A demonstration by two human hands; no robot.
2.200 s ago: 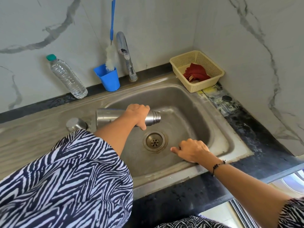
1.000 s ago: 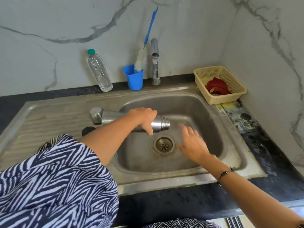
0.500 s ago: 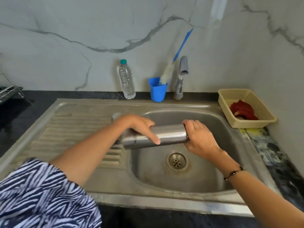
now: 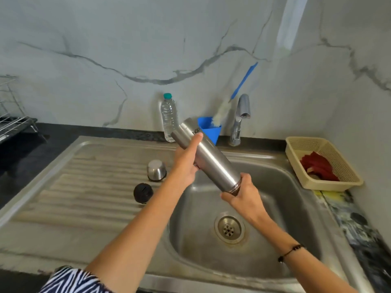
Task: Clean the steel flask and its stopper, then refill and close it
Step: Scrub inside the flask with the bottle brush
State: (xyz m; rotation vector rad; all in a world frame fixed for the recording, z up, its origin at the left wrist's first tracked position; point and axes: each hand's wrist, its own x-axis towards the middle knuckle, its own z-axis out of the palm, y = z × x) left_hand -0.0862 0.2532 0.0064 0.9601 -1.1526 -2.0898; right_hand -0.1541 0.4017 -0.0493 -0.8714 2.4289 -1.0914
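The steel flask (image 4: 211, 157) is tilted over the sink basin (image 4: 285, 208), base up toward the wall, open mouth down to the right. My left hand (image 4: 186, 166) grips its middle. My right hand (image 4: 243, 195) covers and holds the mouth end. On the draining board (image 4: 74, 187) to the left stand a steel cup-shaped cap (image 4: 156, 170) upside down and a black stopper (image 4: 143, 193).
A plastic water bottle (image 4: 168, 117), a blue cup (image 4: 209, 129) with a bottle brush (image 4: 224, 108) and the tap (image 4: 240, 119) line the back wall. A yellow basket (image 4: 330, 185) with a red cloth sits right of the sink. A wire rack (image 4: 12, 121) is far left.
The flask lay level over the sink; now its base is raised toward the wall. My right hand came off the sink's front edge and closed over the flask's mouth.
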